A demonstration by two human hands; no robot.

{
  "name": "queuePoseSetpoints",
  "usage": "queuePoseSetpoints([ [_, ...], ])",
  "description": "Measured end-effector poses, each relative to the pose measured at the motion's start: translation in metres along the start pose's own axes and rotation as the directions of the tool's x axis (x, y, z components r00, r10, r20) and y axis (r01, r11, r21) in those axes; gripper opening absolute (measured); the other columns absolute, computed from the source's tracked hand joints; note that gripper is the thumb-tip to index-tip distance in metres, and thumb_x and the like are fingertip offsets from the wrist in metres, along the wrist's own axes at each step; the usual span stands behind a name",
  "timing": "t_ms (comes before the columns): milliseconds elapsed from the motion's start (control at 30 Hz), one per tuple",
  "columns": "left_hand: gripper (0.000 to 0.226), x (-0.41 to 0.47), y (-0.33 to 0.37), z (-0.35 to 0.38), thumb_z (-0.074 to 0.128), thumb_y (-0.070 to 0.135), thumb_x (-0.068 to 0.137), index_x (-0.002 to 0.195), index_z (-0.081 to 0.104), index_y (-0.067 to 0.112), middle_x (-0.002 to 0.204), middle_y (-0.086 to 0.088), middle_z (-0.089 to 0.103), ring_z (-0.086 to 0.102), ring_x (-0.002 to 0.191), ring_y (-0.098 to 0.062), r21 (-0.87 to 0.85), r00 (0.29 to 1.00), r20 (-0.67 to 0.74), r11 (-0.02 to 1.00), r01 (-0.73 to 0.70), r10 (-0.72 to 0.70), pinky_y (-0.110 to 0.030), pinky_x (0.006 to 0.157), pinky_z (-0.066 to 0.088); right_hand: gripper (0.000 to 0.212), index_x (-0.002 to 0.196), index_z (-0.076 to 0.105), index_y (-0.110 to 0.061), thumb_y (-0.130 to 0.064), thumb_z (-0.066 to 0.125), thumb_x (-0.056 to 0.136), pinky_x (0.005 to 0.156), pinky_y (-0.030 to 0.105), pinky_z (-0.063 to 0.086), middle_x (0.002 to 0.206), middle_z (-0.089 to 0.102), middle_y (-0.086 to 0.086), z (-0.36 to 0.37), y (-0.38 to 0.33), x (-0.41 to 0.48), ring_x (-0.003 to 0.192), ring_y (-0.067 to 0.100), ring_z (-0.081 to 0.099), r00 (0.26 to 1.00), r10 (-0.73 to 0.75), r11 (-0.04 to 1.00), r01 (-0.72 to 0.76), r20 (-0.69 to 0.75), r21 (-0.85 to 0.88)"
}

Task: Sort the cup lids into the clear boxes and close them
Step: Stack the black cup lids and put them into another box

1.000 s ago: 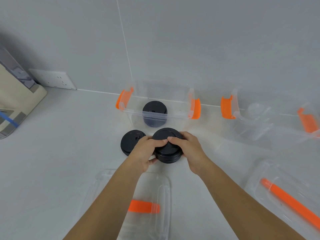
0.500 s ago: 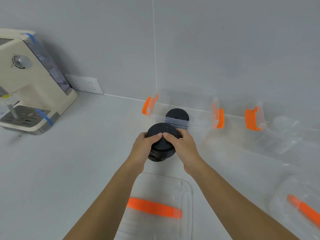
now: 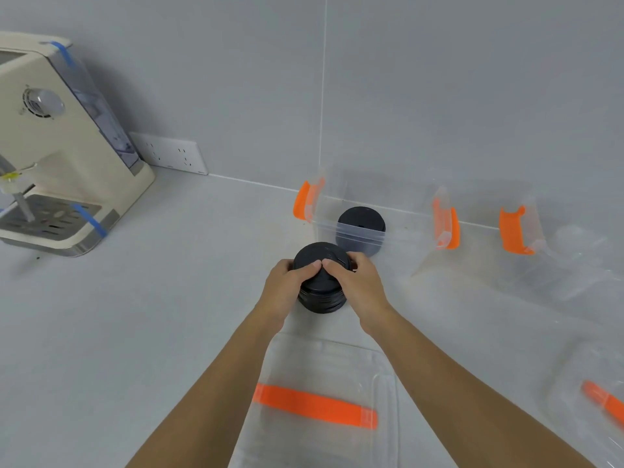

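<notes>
White counter — boxes, box lids (clear), dispenser.

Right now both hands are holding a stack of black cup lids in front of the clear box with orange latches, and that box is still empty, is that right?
Not quite: the clear box is not empty; the head view shows black lids already inside it. The rest holds: the left hand and right hand hold the stack of black cup lids in front of it.

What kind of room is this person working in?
Probably a kitchen or pantry counter: a cream water dispenser stands by a wall socket, and the white countertop runs to a plain grey wall.
</notes>
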State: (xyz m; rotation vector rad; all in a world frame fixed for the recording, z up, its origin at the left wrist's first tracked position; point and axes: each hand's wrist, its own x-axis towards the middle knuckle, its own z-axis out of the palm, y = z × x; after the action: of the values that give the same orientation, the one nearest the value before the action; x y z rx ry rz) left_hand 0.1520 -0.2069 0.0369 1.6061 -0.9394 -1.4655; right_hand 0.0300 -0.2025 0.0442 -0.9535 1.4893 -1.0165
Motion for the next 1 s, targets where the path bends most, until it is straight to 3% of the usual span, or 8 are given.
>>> queuePoseSetpoints([
  [167, 0.042, 0.005, -0.007, 0.0, 0.062, 0.025, 0.089, 0.125, 0.054, 0.005, 0.12, -0.009, 0.063, 0.058, 0.104, -0.02, -0.007, 0.999, 0.018, 0.999, 0.032, -0.032, -0.018, 0.07, 0.044, 0.025, 0.103, 0.051, -0.02, -0.024, 0.066, 0.084, 0.064, 0.014, 0.042, 0.089, 0.053, -0.012, 0.003, 0.007, 0.005, 0.079, 0.001, 0.054, 1.0, 0.014, 0.999, -0.014, -0.005, -0.038],
  [333, 0.046, 0.01, -0.009, 0.0, 0.063, 0.027, 0.088, 0.128, 0.05, 0.009, 0.123, -0.006, 0.059, 0.056, 0.107, -0.019, -0.002, 0.998, 0.017, 0.998, 0.064, -0.064, -0.022, 0.075, 0.043, 0.032, 0.11, 0.052, -0.018, -0.033, 0.064, 0.084, 0.073, 0.023, 0.045, 0.107, 0.06, 0.0, 0.003, 0.01, 0.01, 0.092, 0.013, 0.059, 0.994, 0.108, 0.992, -0.106, 0.022, -0.075],
  [467, 0.044, 0.012, -0.007, 0.002, 0.06, 0.028, 0.09, 0.129, 0.049, 0.01, 0.12, -0.004, 0.058, 0.054, 0.104, -0.018, 0.027, 0.996, 0.028, 0.996, 0.081, -0.081, -0.018, 0.069, 0.042, 0.039, 0.114, 0.05, -0.015, -0.04, 0.06, 0.085, 0.078, 0.027, 0.043, 0.112, 0.059, 0.003, 0.006, 0.011, 0.013, 0.099, 0.019, 0.057, 0.977, 0.211, 0.974, -0.207, 0.033, -0.098],
  [633, 0.041, 0.014, -0.007, 0.0, 0.062, 0.025, 0.089, 0.125, 0.05, 0.009, 0.115, -0.002, 0.059, 0.055, 0.097, -0.015, 0.014, 0.996, 0.028, 0.996, 0.087, -0.087, -0.016, 0.066, 0.041, 0.044, 0.122, 0.047, -0.013, -0.033, 0.063, 0.085, 0.081, 0.027, 0.043, 0.116, 0.058, 0.004, 0.008, 0.011, 0.014, 0.103, 0.019, 0.056, 0.966, 0.252, 0.968, -0.251, 0.054, -0.013],
  [833, 0.042, 0.012, -0.013, 0.005, 0.062, 0.022, 0.088, 0.126, 0.052, 0.007, 0.122, -0.009, 0.062, 0.058, 0.111, -0.024, -0.094, 0.993, 0.045, 0.989, 0.112, -0.108, -0.035, 0.096, 0.047, 0.037, 0.117, 0.053, -0.011, -0.021, 0.066, 0.083, 0.085, 0.031, 0.048, 0.115, 0.063, 0.007, 0.008, 0.013, 0.012, 0.104, 0.022, 0.06, 0.967, 0.255, 0.959, -0.256, 0.031, 0.118],
  [1000, 0.041, 0.013, -0.008, 0.006, 0.064, 0.02, 0.087, 0.125, 0.054, 0.008, 0.121, -0.01, 0.063, 0.059, 0.112, -0.026, -0.095, 0.995, 0.053, 0.992, 0.086, -0.081, -0.038, 0.099, 0.047, 0.036, 0.113, 0.056, -0.011, -0.02, 0.069, 0.08, 0.096, 0.041, 0.049, 0.113, 0.065, 0.007, 0.004, 0.017, 0.008, 0.104, 0.023, 0.062, 0.965, 0.259, 0.948, -0.262, 0.039, 0.18],
])
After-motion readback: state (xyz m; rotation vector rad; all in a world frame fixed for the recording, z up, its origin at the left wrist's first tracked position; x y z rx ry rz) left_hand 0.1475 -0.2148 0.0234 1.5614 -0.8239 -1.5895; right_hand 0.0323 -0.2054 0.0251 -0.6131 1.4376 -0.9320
